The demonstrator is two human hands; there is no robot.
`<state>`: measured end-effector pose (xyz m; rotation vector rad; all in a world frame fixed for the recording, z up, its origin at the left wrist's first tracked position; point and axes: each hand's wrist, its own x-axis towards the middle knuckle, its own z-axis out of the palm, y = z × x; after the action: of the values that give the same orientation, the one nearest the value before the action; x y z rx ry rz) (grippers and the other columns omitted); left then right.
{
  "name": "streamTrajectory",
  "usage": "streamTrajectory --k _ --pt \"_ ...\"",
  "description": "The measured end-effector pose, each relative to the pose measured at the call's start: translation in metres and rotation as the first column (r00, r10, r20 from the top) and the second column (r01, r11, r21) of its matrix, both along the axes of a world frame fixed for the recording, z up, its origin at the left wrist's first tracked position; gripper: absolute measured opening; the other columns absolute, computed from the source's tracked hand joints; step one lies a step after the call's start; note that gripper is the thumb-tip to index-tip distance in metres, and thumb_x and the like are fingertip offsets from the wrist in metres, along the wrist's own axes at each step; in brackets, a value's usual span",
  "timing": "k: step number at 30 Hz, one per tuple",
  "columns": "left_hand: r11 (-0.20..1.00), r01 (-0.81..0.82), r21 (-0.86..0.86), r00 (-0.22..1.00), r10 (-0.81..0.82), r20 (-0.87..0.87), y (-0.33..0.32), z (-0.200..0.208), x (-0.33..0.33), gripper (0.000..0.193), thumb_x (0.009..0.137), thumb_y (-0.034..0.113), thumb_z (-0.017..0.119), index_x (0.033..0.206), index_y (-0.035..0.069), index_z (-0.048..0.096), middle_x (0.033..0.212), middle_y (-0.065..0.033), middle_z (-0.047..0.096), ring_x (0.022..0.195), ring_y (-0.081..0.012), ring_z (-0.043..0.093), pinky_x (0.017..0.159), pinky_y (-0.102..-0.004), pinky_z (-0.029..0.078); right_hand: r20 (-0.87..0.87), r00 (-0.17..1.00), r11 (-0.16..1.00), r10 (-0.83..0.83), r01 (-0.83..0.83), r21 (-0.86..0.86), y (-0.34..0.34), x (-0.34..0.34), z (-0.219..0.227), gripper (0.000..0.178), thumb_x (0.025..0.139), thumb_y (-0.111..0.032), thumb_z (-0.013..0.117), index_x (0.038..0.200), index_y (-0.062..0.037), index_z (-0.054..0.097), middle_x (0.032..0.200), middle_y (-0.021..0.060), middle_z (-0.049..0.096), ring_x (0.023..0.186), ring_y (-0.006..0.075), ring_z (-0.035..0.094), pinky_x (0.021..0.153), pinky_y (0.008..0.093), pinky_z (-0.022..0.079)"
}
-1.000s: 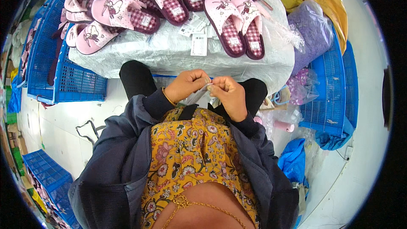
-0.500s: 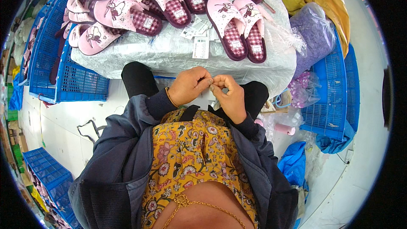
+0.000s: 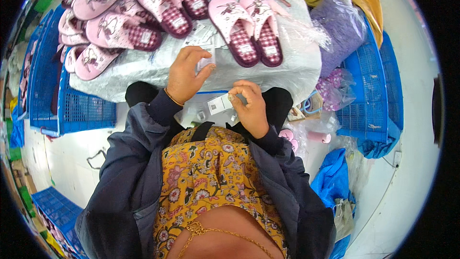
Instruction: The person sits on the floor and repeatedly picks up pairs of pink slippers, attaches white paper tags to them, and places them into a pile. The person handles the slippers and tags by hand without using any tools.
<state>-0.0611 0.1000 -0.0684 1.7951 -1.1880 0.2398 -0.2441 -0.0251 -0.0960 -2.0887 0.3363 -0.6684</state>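
My left hand [image 3: 186, 76] reaches to the near edge of the plastic-wrapped table, its thumb and fingers pinched round a white paper tag [image 3: 205, 63]. In my right hand [image 3: 249, 109], lower and over my lap, thumb and forefinger pinch another white tag [image 3: 220, 104] with a dark square printed on it. Loose tags [image 3: 199, 35] lie just beyond my left hand. A pair of pink slippers [image 3: 232, 12] with plum checked insoles stands to the right of the tags. More pink slippers [image 3: 115, 29] are piled to the left.
Blue plastic crates [image 3: 86, 108] stand left of the wrapped table [image 3: 287, 74], and another blue crate [image 3: 366, 91] stands at the right. A purple bundle in clear plastic [image 3: 338, 29] leans by the right corner. Blue sheeting [image 3: 330, 177] and a pink roll [image 3: 318, 137] lie on the floor.
My hands, together before, have parted. The left has moved forward to the tag on the table; the right has come down slightly, with a white tag now showing in it. The view has shifted.
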Motion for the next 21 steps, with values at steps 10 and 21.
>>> streamTrajectory --k 10,21 --pt "0.984 0.058 0.167 0.921 -0.117 0.371 -0.083 0.047 0.037 0.04 0.078 0.011 0.068 0.118 0.015 0.064 0.131 -0.0125 0.051 0.12 -0.034 0.048 0.1 -0.045 0.039 0.005 0.989 0.968 -0.151 0.147 0.203 -0.018 -0.017 -0.016 0.009 0.085 -0.005 0.066 0.093 -0.0026 0.063 0.105 0.0121 0.064 0.097 0.0262 0.06 0.082 0.0342 0.049" --pt "0.761 0.03 0.648 0.596 -0.534 0.6 -0.181 0.061 0.064 0.033 0.076 0.01 0.063 0.109 0.015 0.062 0.125 -0.0136 0.052 0.109 -0.0323 0.057 0.087 -0.0424 0.047 0.013 0.985 0.929 -0.171 0.157 0.334 -0.031 -0.032 -0.032 0.009 0.088 -0.003 0.065 0.096 -0.0013 0.061 0.104 0.0104 0.063 0.081 0.0183 0.062 0.07 0.0292 0.051"
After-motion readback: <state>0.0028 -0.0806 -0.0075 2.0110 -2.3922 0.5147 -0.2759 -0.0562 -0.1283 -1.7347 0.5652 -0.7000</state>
